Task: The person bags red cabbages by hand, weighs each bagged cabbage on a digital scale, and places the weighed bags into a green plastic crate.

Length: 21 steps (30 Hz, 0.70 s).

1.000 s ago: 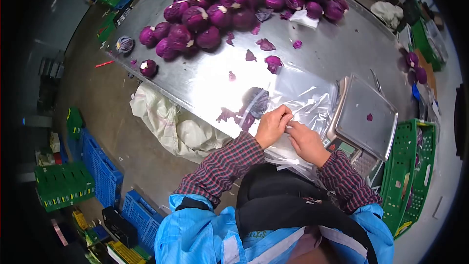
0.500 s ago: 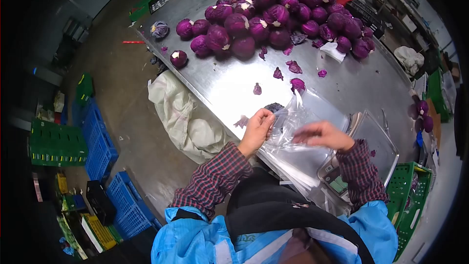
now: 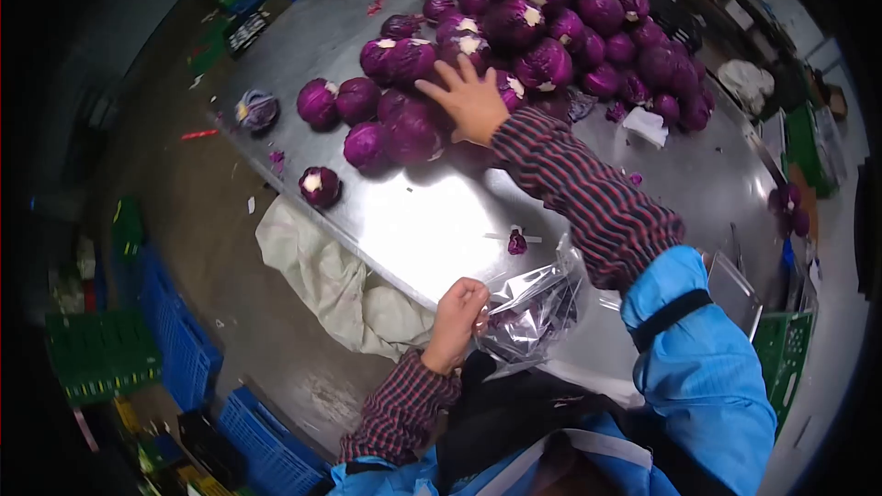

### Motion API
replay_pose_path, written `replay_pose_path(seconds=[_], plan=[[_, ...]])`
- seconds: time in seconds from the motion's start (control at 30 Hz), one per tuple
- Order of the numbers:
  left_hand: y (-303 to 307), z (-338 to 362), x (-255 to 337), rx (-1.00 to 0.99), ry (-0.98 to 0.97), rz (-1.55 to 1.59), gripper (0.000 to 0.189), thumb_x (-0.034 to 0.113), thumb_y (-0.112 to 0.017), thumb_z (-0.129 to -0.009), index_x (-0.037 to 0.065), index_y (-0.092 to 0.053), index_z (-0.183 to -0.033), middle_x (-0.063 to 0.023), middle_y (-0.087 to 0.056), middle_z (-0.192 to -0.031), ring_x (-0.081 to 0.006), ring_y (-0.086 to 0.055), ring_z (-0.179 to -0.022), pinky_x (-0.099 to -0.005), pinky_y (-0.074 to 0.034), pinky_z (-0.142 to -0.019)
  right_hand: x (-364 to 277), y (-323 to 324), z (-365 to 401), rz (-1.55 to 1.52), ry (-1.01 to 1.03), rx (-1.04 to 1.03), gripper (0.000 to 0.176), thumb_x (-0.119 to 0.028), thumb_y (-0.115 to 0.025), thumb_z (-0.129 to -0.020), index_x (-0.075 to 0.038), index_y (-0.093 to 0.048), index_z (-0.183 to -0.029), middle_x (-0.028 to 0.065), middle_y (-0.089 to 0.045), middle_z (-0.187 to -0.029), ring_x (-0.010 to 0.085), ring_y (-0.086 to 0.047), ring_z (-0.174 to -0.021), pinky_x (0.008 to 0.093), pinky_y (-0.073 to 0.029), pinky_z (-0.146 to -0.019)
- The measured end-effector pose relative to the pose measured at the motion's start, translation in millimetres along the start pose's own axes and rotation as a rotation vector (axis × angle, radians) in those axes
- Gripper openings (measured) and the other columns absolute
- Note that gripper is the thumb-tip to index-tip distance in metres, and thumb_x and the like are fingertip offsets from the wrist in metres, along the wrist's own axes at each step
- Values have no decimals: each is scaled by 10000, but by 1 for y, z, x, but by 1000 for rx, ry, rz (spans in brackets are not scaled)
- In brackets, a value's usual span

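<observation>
Pinched in my left hand (image 3: 457,320), near the table's front edge, is the rim of a clear plastic bag (image 3: 537,308). My right hand (image 3: 470,103) reaches far forward with its fingers spread, over a red cabbage (image 3: 415,129) at the front of the heap. Its fingertips overlap the cabbages behind. More red cabbages (image 3: 514,23) with pale cut stems are piled across the back of the metal table (image 3: 386,230). A single small red cabbage (image 3: 321,186) lies apart near the left edge.
A wilted bluish cabbage (image 3: 257,110) sits by the table's left corner. A loose purple leaf (image 3: 517,241) and a white paper scrap (image 3: 646,127) lie on the metal. Below the left edge slumps a white sack (image 3: 317,266); blue crates (image 3: 266,432) stand on the floor.
My right hand has left the bag and stretched forward to the cabbage heap. My left hand still holds the bag, now lower and nearer my body. The view has shifted.
</observation>
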<state>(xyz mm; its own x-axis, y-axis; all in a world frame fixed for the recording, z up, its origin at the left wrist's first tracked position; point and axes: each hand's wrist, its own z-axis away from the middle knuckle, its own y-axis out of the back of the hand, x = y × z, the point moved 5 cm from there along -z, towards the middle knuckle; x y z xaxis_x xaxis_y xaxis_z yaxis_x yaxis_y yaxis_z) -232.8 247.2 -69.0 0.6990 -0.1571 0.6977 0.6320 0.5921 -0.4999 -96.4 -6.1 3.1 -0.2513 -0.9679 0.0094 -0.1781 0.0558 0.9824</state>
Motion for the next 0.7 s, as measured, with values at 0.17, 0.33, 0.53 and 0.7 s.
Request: replay_pose_path(seconds=[0.17, 0.33, 0.53, 0.7], plan=[[31, -5, 35, 60, 2, 154, 99, 181, -570, -952, 104, -512, -926, 25, -462, -702, -60, -399, -540, -205, -321, -480, 16, -16, -13, -140, -25, -58, 836, -191, -839, -535, -208, -504, -1301, 130, -423, -1304, 365, -423, -1187, 516, -465, -893], [25, -16, 75, 34, -79, 131, 74, 152, -540, -968, 98, -499, -938, 38, -452, -692, -48, -374, -532, -201, -318, -470, 84, -41, 58, -1252, -442, 416, 783, -228, -867, -570, -145, -508, -1261, 132, -491, -1215, 295, -509, -1135, 384, -433, -990], [-35, -33, 85, -171, -43, -2, 79, 149, -547, -965, 92, -493, -957, 14, -439, -675, -58, -370, -533, -204, -308, -463, 151, 26, 300, -1300, -801, 676, 784, -136, -837, -622, -122, -445, -1301, 96, -542, -1190, 214, -571, -1084, 344, -480, -949], [-117, -36, 71, -357, -63, -186, 111, 157, -554, -962, 70, -487, -944, 6, -449, -682, -69, -384, -521, -213, -325, -459, 190, 71, 513, -867, -1211, 956, 820, -231, -871, -606, -96, -454, -1299, 116, -490, -1248, 242, -539, -1123, 361, -453, -977]])
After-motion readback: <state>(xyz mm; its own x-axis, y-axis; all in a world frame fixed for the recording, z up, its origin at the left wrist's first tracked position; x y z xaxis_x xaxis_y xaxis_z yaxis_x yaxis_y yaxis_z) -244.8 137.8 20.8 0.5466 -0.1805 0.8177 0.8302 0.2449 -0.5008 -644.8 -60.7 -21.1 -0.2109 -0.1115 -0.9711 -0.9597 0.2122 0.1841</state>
